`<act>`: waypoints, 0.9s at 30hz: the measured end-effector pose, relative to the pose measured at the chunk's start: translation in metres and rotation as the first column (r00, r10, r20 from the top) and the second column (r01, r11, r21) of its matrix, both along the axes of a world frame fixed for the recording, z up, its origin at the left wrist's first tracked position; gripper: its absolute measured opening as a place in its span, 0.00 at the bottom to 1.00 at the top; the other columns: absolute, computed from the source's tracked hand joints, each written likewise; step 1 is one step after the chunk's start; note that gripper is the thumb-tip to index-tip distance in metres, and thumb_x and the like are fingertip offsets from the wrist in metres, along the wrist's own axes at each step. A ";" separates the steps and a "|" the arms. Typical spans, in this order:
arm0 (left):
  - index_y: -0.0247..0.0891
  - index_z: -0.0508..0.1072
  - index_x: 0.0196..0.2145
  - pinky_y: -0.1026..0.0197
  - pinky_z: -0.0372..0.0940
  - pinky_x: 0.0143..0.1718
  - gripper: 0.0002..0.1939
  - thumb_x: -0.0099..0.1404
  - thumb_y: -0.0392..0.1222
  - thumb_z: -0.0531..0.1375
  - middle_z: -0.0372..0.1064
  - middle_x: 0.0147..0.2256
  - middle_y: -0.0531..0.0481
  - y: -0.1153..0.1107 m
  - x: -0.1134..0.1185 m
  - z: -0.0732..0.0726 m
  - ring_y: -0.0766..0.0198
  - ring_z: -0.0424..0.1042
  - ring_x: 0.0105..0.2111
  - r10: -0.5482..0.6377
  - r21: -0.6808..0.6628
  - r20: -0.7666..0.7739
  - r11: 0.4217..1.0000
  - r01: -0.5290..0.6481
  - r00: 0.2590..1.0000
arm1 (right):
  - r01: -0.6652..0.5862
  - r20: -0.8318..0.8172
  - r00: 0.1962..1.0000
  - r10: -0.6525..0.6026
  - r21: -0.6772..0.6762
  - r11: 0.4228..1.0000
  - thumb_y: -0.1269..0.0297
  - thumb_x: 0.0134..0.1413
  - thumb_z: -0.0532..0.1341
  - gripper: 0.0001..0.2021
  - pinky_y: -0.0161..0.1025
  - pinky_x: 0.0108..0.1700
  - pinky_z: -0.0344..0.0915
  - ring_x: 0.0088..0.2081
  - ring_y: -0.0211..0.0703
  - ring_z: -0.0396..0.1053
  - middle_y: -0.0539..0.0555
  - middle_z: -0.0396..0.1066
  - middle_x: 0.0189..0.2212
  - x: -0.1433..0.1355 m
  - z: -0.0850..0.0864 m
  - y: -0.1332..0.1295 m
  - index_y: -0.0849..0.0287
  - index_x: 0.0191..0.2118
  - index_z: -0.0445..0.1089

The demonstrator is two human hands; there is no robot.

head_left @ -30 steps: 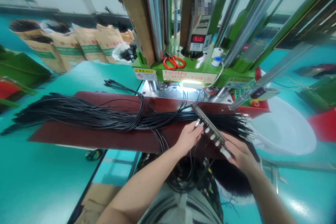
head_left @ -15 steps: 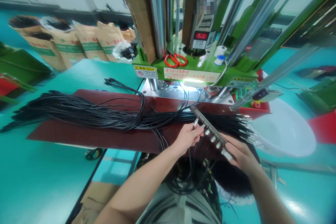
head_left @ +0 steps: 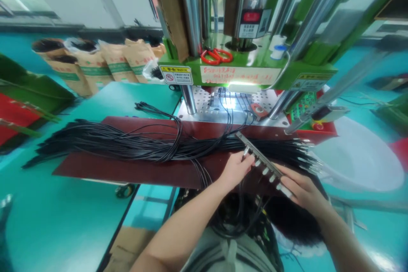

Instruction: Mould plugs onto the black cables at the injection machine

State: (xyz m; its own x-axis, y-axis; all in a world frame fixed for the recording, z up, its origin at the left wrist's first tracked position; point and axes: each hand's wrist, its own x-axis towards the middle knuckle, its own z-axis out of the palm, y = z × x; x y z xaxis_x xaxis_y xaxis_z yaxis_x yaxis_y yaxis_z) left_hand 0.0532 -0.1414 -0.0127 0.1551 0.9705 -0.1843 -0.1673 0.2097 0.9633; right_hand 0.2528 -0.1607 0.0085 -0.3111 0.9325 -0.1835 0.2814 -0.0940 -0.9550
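My right hand (head_left: 298,185) grips the lower right end of a narrow metal bar (head_left: 261,157) that slants down to the right. Several silvery connectors stick out along the bar's near edge. My left hand (head_left: 237,169) pinches a cable connector (head_left: 245,152) at the bar's upper left part, and black cables hang below it toward my lap. Behind the bar, a long bundle of black cables (head_left: 127,142) lies across the dark red board (head_left: 127,172), its metal tips pointing right.
A green press machine (head_left: 197,77) with a perforated metal bed (head_left: 200,114) stands ahead, with red scissors (head_left: 216,56) and a blue-and-white spool (head_left: 278,52) on it. A white basin (head_left: 360,157) is at the right. Paper sacks (head_left: 108,61) stand at the back left.
The view has shifted, showing more of the press bed. Both hands and the bar appear slightly further right and lower in the picture, with their holds unchanged.
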 end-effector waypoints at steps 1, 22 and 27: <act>0.37 0.60 0.23 0.71 0.43 0.14 0.18 0.57 0.55 0.53 0.51 0.15 0.60 0.001 0.000 0.001 0.76 0.47 0.13 0.007 -0.010 0.026 1.000 -0.007 1.000 | 0.037 -0.015 0.999 -0.038 -0.039 0.999 0.55 0.50 0.59 0.21 0.39 0.40 0.68 0.44 0.50 0.68 0.55 0.70 0.45 0.001 0.000 -0.001 0.54 0.50 0.69; 0.38 0.54 0.20 0.71 0.39 0.13 0.23 0.57 0.59 0.52 0.46 0.15 0.60 0.002 -0.007 -0.001 0.77 0.43 0.12 -0.125 -0.108 0.059 0.986 0.131 0.990 | 0.028 -0.048 0.998 -0.037 -0.173 0.985 0.51 0.47 0.60 0.26 0.30 0.14 0.58 0.20 0.38 0.64 0.55 0.72 0.26 0.012 -0.008 0.003 0.58 0.52 0.67; 0.38 0.53 0.19 0.71 0.39 0.11 0.22 0.59 0.58 0.51 0.46 0.13 0.61 0.003 -0.007 -0.002 0.77 0.42 0.11 -0.121 -0.085 0.099 0.988 0.129 0.988 | 0.045 -0.051 0.997 -0.055 -0.171 0.984 0.51 0.46 0.61 0.25 0.33 0.17 0.62 0.23 0.43 0.67 0.56 0.73 0.28 0.011 -0.007 0.003 0.55 0.50 0.69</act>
